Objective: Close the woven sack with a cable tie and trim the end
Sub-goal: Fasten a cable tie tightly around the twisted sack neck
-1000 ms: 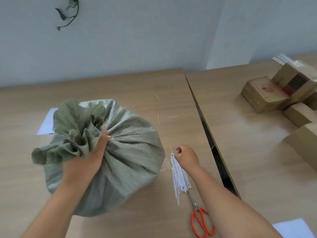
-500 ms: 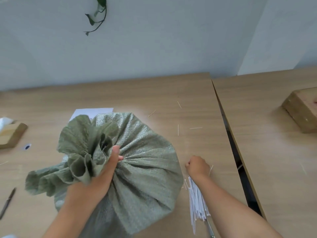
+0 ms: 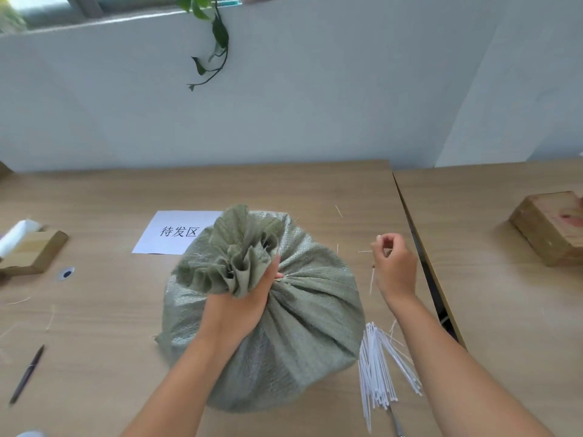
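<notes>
The green woven sack (image 3: 303, 335) stands on the wooden table (image 3: 104, 310), full and round. My left hand (image 3: 239, 307) is shut on its gathered neck, and the ruffled mouth (image 3: 239, 257) fans out above my fingers. To the right of the sack, my right hand (image 3: 394, 266) is raised above the table with its fingertips pinched together. A thin pale strip that looks like a single cable tie (image 3: 372, 280) hangs at its left edge. A bundle of white cable ties (image 3: 375, 373) lies by the sack's right side. Scissor blades (image 3: 396, 421) poke out under the bundle.
A white paper sign (image 3: 176, 231) lies behind the sack. At the left are a wooden block (image 3: 34, 253) and a pen (image 3: 26, 373). A gap (image 3: 426, 263) separates this table from the right one, which carries a cardboard box (image 3: 549, 225). Short trimmed bits litter the tabletop.
My right hand has lifted off the tie bundle and moved up and away from it, fingers pinched. My left hand keeps its grip on the sack neck. The view has tilted up.
</notes>
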